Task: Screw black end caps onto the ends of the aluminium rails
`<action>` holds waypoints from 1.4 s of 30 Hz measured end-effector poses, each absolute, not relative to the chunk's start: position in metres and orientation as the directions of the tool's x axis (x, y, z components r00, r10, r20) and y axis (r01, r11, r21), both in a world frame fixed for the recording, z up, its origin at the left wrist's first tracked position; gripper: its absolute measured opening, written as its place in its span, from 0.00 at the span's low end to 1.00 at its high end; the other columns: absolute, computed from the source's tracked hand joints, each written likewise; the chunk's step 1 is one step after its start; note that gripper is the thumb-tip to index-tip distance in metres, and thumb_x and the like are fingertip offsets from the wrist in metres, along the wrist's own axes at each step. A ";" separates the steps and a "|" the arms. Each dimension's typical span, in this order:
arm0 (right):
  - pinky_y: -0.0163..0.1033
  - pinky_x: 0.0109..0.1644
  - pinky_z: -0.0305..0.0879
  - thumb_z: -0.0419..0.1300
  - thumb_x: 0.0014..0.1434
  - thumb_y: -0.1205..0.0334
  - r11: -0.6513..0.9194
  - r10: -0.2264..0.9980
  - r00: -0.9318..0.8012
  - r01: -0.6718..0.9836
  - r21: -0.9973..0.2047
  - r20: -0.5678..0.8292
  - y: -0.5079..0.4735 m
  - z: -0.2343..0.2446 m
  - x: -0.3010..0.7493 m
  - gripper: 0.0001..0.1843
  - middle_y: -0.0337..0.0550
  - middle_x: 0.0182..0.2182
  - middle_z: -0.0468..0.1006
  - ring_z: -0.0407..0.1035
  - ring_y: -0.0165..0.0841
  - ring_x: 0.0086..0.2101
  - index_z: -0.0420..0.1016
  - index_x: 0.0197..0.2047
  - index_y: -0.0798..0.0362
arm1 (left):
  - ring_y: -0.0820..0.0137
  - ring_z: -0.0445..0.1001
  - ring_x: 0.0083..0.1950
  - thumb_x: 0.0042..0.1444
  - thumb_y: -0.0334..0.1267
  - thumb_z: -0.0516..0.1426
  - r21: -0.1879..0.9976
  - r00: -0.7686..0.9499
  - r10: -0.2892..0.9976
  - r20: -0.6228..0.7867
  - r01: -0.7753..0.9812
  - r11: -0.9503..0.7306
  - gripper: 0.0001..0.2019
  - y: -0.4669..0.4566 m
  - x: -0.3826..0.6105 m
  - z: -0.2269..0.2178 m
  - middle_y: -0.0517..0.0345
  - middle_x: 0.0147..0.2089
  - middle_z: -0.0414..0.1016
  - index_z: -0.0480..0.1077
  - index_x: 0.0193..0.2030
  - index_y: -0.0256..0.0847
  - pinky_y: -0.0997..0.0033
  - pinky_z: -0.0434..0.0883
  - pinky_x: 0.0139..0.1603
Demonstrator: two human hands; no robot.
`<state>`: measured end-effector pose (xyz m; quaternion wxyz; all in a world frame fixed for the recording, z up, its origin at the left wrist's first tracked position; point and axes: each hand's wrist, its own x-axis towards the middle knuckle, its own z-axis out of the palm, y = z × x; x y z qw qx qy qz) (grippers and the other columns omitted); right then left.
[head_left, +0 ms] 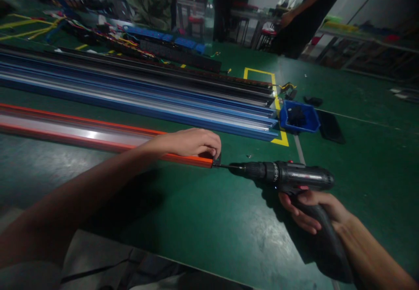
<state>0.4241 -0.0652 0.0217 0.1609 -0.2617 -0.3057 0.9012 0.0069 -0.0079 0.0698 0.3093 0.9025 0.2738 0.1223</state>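
Observation:
My right hand (309,209) is wrapped round the grip of a black cordless drill (294,175), which lies level with its long thin bit (229,166) pointing left. The bit's tip meets the right end of an orange aluminium profile (190,159). At that same end my left hand (196,143) curls over the profile, its fingers closed on a small black end piece (216,158). Part of that piece is hidden by the fingers. The profile runs off to the left under my left forearm.
Behind lie several blue profiles (196,115) and black profiles (209,78) side by side. A blue bin (300,126) with black parts stands to their right, beside a dark flat object (330,126). Wires and blue parts (163,37) lie farther back, near a bottle (208,19). Other people stand beyond the green table.

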 end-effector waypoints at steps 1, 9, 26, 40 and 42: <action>0.30 0.22 0.71 0.62 0.61 0.60 -0.761 0.448 -0.812 -0.128 -0.636 -0.373 -0.065 0.022 0.424 0.14 0.46 0.29 0.76 0.60 0.21 0.15 0.80 0.43 0.63 | 0.71 0.75 0.44 0.66 0.30 0.54 0.627 0.818 0.573 0.053 0.419 -0.656 0.09 -0.008 0.007 0.070 0.56 0.43 0.78 0.76 0.38 0.41 0.75 0.67 0.47; 0.30 0.22 0.70 0.62 0.62 0.60 -0.771 0.432 -0.816 -0.115 -0.626 -0.383 -0.065 0.027 0.420 0.15 0.47 0.29 0.76 0.60 0.21 0.15 0.81 0.44 0.64 | 0.71 0.76 0.45 0.67 0.32 0.54 0.637 0.818 0.571 0.065 0.407 -0.655 0.10 -0.006 0.007 0.067 0.55 0.44 0.79 0.77 0.38 0.41 0.74 0.67 0.48; 0.29 0.23 0.72 0.62 0.63 0.61 -0.773 0.435 -0.810 -0.111 -0.625 -0.394 -0.065 0.027 0.422 0.13 0.42 0.29 0.75 0.60 0.19 0.15 0.80 0.43 0.64 | 0.71 0.77 0.42 0.64 0.31 0.56 0.671 0.805 0.584 0.101 0.379 -0.638 0.10 -0.007 0.007 0.067 0.55 0.42 0.80 0.79 0.37 0.41 0.73 0.68 0.45; 0.30 0.22 0.70 0.63 0.60 0.61 -0.788 0.419 -0.815 -0.107 -0.607 -0.401 -0.064 0.026 0.423 0.15 0.47 0.31 0.77 0.61 0.20 0.15 0.81 0.45 0.63 | 0.71 0.76 0.44 0.67 0.32 0.55 0.631 0.816 0.574 0.065 0.412 -0.657 0.10 -0.008 0.007 0.069 0.54 0.44 0.80 0.78 0.38 0.41 0.74 0.67 0.47; 0.30 0.22 0.70 0.63 0.61 0.61 -0.784 0.422 -0.818 -0.112 -0.611 -0.391 -0.064 0.026 0.423 0.15 0.48 0.31 0.77 0.61 0.20 0.15 0.81 0.45 0.64 | 0.71 0.76 0.44 0.67 0.32 0.55 0.635 0.816 0.574 0.067 0.409 -0.656 0.10 -0.007 0.006 0.069 0.54 0.44 0.80 0.78 0.38 0.40 0.74 0.67 0.47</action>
